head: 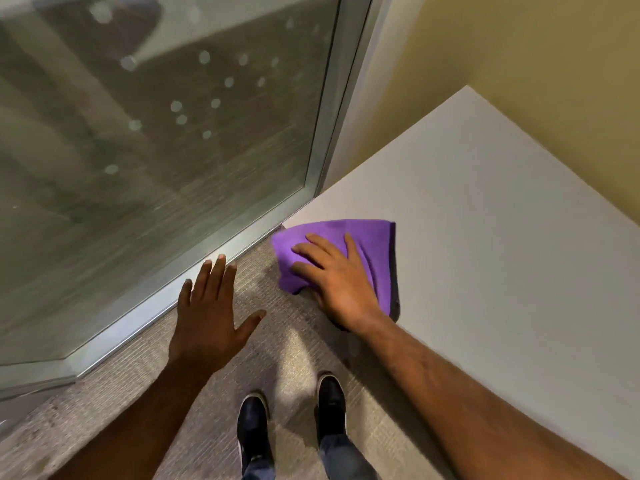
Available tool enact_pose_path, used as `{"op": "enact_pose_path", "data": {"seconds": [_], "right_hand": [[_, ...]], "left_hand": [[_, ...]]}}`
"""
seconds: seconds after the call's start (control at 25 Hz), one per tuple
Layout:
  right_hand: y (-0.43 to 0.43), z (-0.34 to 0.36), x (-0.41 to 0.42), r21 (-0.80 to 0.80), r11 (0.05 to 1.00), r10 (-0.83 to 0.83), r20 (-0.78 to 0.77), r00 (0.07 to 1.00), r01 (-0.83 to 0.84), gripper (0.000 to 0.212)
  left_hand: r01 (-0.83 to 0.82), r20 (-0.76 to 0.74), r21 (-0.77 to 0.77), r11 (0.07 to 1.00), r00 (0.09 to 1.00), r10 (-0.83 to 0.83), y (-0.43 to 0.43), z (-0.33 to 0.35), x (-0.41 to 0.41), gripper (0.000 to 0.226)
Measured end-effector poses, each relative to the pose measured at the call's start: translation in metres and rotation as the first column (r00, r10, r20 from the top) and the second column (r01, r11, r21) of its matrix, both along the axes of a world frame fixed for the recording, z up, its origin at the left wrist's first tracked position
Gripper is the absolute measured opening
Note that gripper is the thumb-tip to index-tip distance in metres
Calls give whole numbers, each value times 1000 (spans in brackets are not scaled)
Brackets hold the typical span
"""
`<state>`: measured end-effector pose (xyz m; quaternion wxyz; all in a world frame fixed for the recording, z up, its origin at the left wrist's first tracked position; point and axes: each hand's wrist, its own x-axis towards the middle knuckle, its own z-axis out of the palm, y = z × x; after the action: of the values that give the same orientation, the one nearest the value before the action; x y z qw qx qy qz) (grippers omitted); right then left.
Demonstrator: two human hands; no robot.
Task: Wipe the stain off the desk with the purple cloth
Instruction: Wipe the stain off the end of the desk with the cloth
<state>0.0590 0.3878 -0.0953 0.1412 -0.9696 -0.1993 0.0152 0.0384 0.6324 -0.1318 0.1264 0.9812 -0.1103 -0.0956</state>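
Right, I see the right hand (pixel 337 282) pressed flat on the purple cloth (pixel 367 247), fingers spread and lying on top rather than gripping it. That cloth sits at the near left corner of the white desk (pixel 502 220), with its left part hanging out past the edge over the carpet (pixel 287 362). Over on the other side, the left hand (pixel 209 317) hovers open above the floor, fingers apart, holding nothing, near the glass wall's metal frame (pixel 194 271). Two dark shoes (pixel 330 407) stand below. No stain I can make out.
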Motion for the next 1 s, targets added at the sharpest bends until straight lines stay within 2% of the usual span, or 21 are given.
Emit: {"op": "enact_pose_path", "data": {"seconds": [0.12, 0.28, 0.36, 0.44, 0.52, 0.6, 0.76, 1.0], "right_hand": [[-32, -1, -52, -18, 997, -73, 67, 995, 74, 46], [-71, -4, -117, 68, 967, -249, 73, 966, 244, 31], [-81, 2, -132, 138, 886, -449, 14, 893, 443, 31], [-84, 8, -129, 201, 751, -634, -48, 772, 629, 35], [-82, 8, -106, 230, 650, -732, -69, 678, 725, 40], [-81, 5, -71, 198, 614, -768, -75, 636, 764, 47], [-67, 0, 1, 35, 699, -710, -85, 699, 714, 57], [-18, -4, 58, -91, 842, -537, -34, 843, 532, 73]], "left_hand": [[45, 24, -18, 999, 999, -44, -2, 8, 7, 93], [90, 44, -14, 996, 995, -90, -2, 15, 21, 92], [106, 53, -16, 994, 993, -105, -3, 17, 28, 91], [118, 59, -20, 993, 991, -117, -5, 19, 33, 91], [127, 66, -22, 992, 990, -125, -5, 18, 35, 92], [143, 64, -16, 990, 988, -142, -6, 17, 36, 93], [150, 68, -28, 988, 987, -148, -3, 15, 34, 92], [118, 64, -41, 992, 991, -116, 10, 10, 25, 94]]}}
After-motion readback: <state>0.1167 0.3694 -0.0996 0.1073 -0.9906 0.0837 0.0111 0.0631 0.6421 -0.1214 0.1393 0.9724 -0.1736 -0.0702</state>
